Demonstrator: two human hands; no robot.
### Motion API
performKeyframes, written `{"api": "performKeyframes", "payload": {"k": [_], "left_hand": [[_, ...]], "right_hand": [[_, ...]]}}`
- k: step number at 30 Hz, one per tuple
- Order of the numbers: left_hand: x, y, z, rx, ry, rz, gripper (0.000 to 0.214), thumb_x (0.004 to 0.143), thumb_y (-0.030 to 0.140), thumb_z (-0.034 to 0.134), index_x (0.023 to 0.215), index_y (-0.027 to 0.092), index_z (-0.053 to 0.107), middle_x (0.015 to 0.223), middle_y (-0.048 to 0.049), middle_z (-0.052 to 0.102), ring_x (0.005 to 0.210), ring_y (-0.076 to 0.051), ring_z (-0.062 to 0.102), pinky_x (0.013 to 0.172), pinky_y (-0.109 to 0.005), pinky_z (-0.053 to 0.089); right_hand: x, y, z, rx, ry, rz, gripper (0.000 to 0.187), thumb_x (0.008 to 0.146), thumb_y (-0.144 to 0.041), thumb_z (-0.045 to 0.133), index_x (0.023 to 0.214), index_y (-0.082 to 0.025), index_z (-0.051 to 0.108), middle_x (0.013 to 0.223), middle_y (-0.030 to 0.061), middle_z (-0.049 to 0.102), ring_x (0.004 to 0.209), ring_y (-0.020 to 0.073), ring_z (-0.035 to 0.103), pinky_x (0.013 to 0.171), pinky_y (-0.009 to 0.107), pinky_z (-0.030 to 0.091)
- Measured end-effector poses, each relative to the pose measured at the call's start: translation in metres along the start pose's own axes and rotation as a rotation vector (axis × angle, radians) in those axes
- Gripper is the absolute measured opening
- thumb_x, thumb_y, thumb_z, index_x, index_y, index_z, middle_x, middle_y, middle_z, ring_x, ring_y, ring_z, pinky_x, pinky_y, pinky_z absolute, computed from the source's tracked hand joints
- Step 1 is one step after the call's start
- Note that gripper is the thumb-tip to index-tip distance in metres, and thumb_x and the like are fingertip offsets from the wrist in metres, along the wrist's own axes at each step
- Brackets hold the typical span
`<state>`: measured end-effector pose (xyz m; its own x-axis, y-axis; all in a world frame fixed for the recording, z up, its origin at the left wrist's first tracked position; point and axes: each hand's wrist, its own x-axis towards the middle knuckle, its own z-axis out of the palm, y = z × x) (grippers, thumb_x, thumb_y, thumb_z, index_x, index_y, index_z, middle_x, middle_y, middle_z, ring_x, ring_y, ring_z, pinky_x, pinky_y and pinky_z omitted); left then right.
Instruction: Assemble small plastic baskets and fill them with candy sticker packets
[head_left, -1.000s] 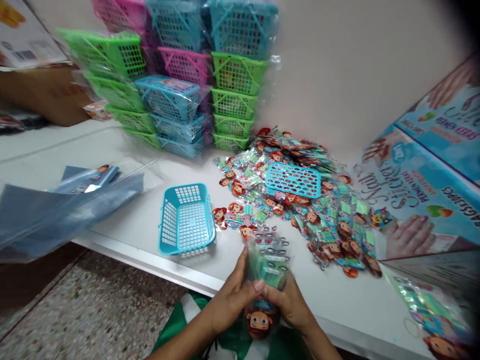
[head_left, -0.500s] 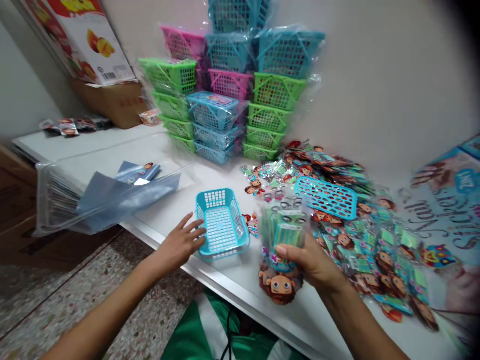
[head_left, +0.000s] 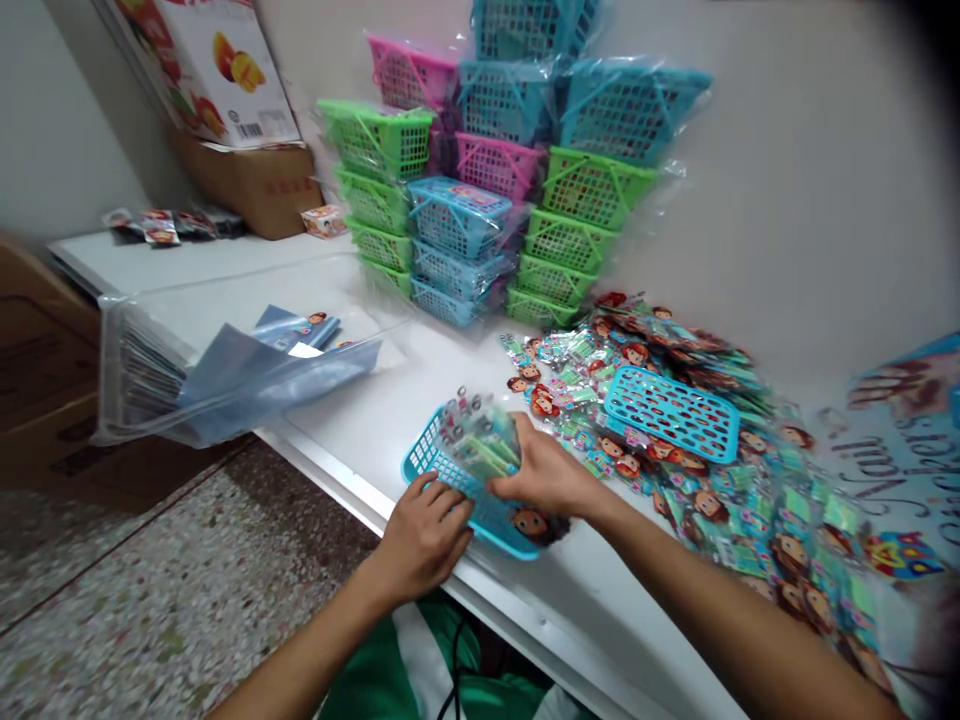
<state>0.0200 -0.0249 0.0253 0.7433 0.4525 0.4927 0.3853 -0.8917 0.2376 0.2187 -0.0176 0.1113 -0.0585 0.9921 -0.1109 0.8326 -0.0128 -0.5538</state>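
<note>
A blue plastic basket (head_left: pixel 420 455) stands tilted a little near the front edge of the white table. My left hand (head_left: pixel 429 530) has its fingers curled over the basket's near long rim. Over the basket, my right hand (head_left: pixel 544 465) grips a stack of clear-wrapped packets (head_left: pixel 480 445) with green contents, metal rings at the far end and a cartoon head at the near end. The stack is partly inside the basket, and its lower side is hidden. To the right, a blue perforated lid (head_left: pixel 671 412) rests on a heap of similar packets (head_left: pixel 705 500).
Wrapped green, pink and blue baskets (head_left: pixel 465 220) stand in tall stacks at the wall. A clear plastic bag (head_left: pixel 150 370) with blue sheets lies left, overhanging the table edge. Cardboard boxes (head_left: pixel 232 185) stand at the back left. A printed poster (head_left: pixel 885 480) is at the right.
My right hand has carried the packets left and over the basket. My left hand has closed on the basket's near rim, and the basket has turned. The camera view has shifted slightly.
</note>
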Motion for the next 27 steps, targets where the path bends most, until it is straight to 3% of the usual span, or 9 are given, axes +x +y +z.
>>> {"api": "performKeyframes", "payload": {"k": [5,9,11,13,17,19,22,24,27], "left_hand": [[-0.012,-0.004,0.014,-0.044,0.204,0.049,0.021,0.080,0.015,0.058,0.102,0.015,0.056,0.090,-0.0092,0.063,0.082,-0.019,0.055,0.072,-0.035,0.046],[-0.009,-0.001,0.018,-0.066,0.170,0.062,0.018,0.081,0.015,0.057,0.099,0.014,0.056,0.087,-0.0095,0.062,0.079,-0.018,0.053,0.068,-0.034,0.045],[-0.006,-0.001,0.016,-0.060,0.161,0.069,0.015,0.082,0.014,0.056,0.097,0.014,0.056,0.086,-0.0097,0.061,0.077,-0.018,0.053,0.067,-0.033,0.044],[-0.005,-0.001,0.015,-0.044,0.158,0.070,0.013,0.083,0.013,0.053,0.095,0.014,0.056,0.085,-0.0091,0.061,0.076,-0.018,0.052,0.066,-0.033,0.044],[-0.004,-0.002,0.014,-0.043,0.150,0.061,0.014,0.083,0.009,0.049,0.094,0.015,0.057,0.084,-0.0082,0.060,0.076,-0.017,0.051,0.066,-0.032,0.044],[-0.004,-0.001,0.015,-0.058,0.148,0.056,0.015,0.083,0.008,0.048,0.095,0.014,0.056,0.085,-0.0084,0.060,0.076,-0.017,0.051,0.066,-0.032,0.044],[-0.004,0.000,0.015,-0.062,0.153,0.049,0.016,0.084,0.008,0.047,0.096,0.014,0.057,0.086,-0.0086,0.060,0.077,-0.017,0.051,0.066,-0.032,0.044],[-0.004,0.000,0.015,-0.052,0.158,0.044,0.016,0.084,0.008,0.046,0.095,0.014,0.057,0.084,-0.0081,0.060,0.076,-0.017,0.050,0.066,-0.031,0.043],[-0.004,0.001,0.015,-0.052,0.153,0.043,0.015,0.083,0.009,0.047,0.093,0.014,0.057,0.083,-0.0079,0.060,0.076,-0.017,0.050,0.066,-0.032,0.043]], "right_hand": [[-0.002,0.010,0.039,-0.503,-0.073,-0.015,0.058,0.065,-0.025,0.067,0.116,-0.015,0.042,0.100,0.0128,0.059,0.086,0.0257,0.058,0.069,0.031,0.043],[0.003,0.011,0.067,-0.697,-0.017,-0.001,0.053,0.083,-0.012,0.047,0.134,-0.011,0.033,0.112,0.0238,0.055,0.102,0.0319,0.053,0.081,0.043,0.043],[0.004,0.011,0.073,-0.693,-0.027,0.009,0.052,0.087,-0.011,0.040,0.138,-0.012,0.030,0.118,0.0262,0.051,0.107,0.0334,0.050,0.085,0.049,0.041],[0.004,0.011,0.070,-0.668,-0.073,-0.006,0.061,0.086,-0.013,0.045,0.143,-0.014,0.023,0.126,0.0269,0.046,0.115,0.0357,0.046,0.090,0.053,0.038],[0.001,0.018,0.046,-0.430,-0.315,-0.089,0.109,0.066,-0.017,0.071,0.147,-0.010,-0.001,0.145,0.0284,0.023,0.135,0.0402,0.020,0.103,0.053,0.027],[0.000,0.024,0.034,-0.229,-0.424,-0.138,0.118,0.064,-0.025,0.073,0.146,-0.010,-0.010,0.151,0.0250,0.011,0.139,0.0350,0.010,0.108,0.048,0.024],[-0.002,0.031,0.031,-0.094,-0.399,-0.179,0.089,0.084,-0.043,0.053,0.148,-0.011,0.001,0.152,0.0197,0.014,0.140,0.0280,0.013,0.110,0.044,0.023],[-0.004,0.031,0.037,-0.181,-0.314,-0.220,0.066,0.092,-0.045,0.038,0.146,-0.012,0.019,0.150,0.0195,0.022,0.139,0.0294,0.016,0.110,0.047,0.020],[-0.007,0.028,0.049,-0.399,-0.199,-0.269,0.050,0.093,-0.037,0.037,0.140,-0.019,0.036,0.147,0.0180,0.029,0.135,0.0350,0.024,0.107,0.053,0.020]]}}
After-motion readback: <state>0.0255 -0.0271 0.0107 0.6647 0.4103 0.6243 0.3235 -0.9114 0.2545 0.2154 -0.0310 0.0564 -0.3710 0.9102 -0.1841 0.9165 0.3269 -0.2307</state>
